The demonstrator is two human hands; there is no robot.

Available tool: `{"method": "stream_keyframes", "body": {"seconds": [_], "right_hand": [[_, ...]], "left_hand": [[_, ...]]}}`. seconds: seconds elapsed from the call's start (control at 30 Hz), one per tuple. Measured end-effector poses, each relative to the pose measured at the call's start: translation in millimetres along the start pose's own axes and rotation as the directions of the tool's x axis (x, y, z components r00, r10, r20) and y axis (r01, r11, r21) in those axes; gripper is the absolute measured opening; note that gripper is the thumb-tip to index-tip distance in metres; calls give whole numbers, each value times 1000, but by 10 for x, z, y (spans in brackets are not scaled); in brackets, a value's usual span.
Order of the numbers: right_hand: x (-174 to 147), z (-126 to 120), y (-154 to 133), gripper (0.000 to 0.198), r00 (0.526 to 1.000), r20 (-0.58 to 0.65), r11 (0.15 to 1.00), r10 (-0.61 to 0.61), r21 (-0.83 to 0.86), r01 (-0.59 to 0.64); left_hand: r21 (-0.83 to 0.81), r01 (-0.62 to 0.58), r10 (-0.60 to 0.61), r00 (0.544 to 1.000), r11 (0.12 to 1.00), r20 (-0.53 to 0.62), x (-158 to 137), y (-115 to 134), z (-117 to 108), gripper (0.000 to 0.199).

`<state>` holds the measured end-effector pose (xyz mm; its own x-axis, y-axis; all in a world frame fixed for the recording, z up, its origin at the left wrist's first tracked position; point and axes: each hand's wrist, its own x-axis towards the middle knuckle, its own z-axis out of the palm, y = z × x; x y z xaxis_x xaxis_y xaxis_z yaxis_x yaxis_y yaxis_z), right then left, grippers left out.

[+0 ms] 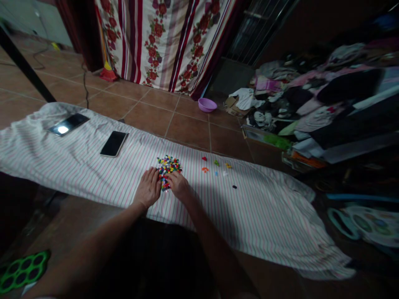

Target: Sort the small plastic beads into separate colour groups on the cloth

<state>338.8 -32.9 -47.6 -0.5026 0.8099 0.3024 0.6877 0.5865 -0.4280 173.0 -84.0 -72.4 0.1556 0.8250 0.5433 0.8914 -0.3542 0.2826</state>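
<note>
A pile of small multicoloured pieces (169, 165) lies on a striped cloth (264, 216) in front of me. Against the pile's left side rests my left hand (149, 185), open, its fingers stretched flat. My right hand (177, 184) reaches into the pile's right side with curled fingers; whatever its fingertips pinch, if anything, is too small to make out. Right of the pile are little sorted groups: red pieces (204, 158), orange pieces (205, 169), green pieces (216, 163), yellow pieces (228, 165), light blue pieces (216, 173) and white pieces (225, 173). A black piece (235, 187) sits nearer me.
Two phones lie on the cloth's left part, a dark one (114, 143) and one reflecting light (69, 124). Beyond are a tiled floor, a purple basin (207, 105) and a floral curtain (162, 41). Heaped clothes (308, 91) stand at the right.
</note>
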Motion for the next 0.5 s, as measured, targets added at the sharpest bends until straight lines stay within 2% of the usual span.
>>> {"method": "stream_keyframes", "body": {"seconds": [0.17,0.3,0.5], "right_hand": [[-29,0,-51,16,999,-37,1000,9,-10,-9],[-84,26,-104,17,994,-103,1000,24,4,-23],[-154,106,-169,20,975,-206,996,85,29,-81]], "left_hand": [[16,13,-13,1000,1000,-4,-18,-15,27,46],[-31,-34,35,999,999,8,-29,-43,67,48],[-51,-24,24,1000,998,3,-34,-55,83,45]]}}
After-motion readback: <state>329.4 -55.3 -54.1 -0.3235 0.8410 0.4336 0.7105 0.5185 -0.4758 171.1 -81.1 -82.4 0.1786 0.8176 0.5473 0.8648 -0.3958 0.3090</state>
